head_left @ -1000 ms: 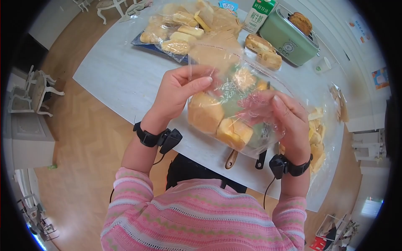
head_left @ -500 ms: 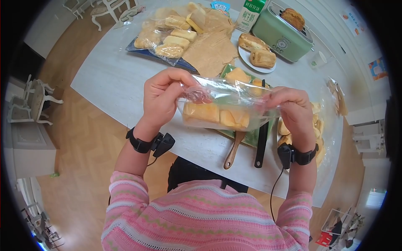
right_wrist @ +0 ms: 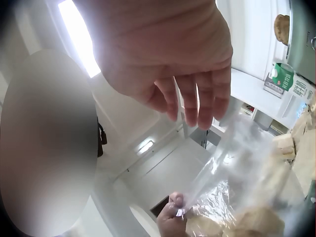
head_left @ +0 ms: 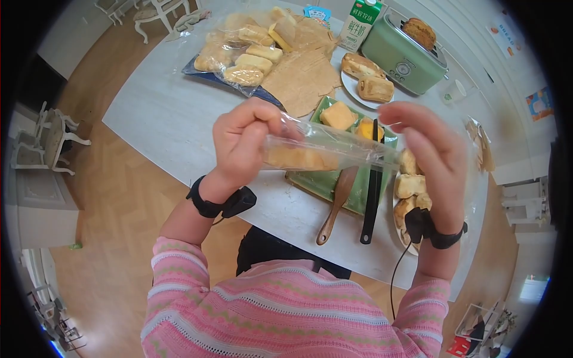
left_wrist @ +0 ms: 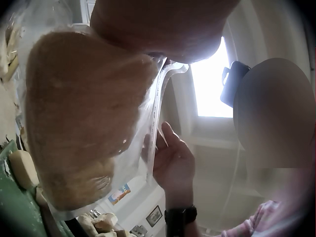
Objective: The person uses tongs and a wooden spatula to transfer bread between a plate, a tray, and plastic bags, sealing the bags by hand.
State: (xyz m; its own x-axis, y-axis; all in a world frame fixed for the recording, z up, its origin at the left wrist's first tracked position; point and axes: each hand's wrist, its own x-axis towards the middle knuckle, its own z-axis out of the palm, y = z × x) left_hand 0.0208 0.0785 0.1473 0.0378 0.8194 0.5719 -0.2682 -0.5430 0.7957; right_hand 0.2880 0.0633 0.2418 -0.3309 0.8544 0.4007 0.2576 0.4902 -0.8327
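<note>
A clear plastic bag (head_left: pixel 352 149) with bread (head_left: pixel 298 158) inside hangs over the green tray (head_left: pixel 325 186). The left hand (head_left: pixel 242 140) pinches the bag's top edge at its left end. At the other end the right hand (head_left: pixel 433 161) is raised, fingers apart and loosely bent, holding nothing. In the left wrist view the bread (left_wrist: pixel 84 113) fills the bag below the left hand (left_wrist: pixel 158 24). The right wrist view shows the right hand's fingers (right_wrist: pixel 205 98) hanging beside the bag (right_wrist: pixel 237 163), with the left hand (right_wrist: pixel 173 217) gripping its corner.
On the green tray lie bread pieces (head_left: pixel 338 116), a wooden-handled spatula (head_left: pixel 338 206) and a black-handled knife (head_left: pixel 371 206). Behind are bagged loaves on a blue tray (head_left: pixel 265 95), brown paper (head_left: pixel 301 80), a plate (head_left: pixel 349 86) of bread, a milk carton (head_left: pixel 359 25) and a toaster (head_left: pixel 397 56). More bread (head_left: pixel 409 186) is right.
The right hand has let go of the bag's edge and moved up and right, its fingers spread. The bag's upper edge has flattened and the left hand has stayed on it.
</note>
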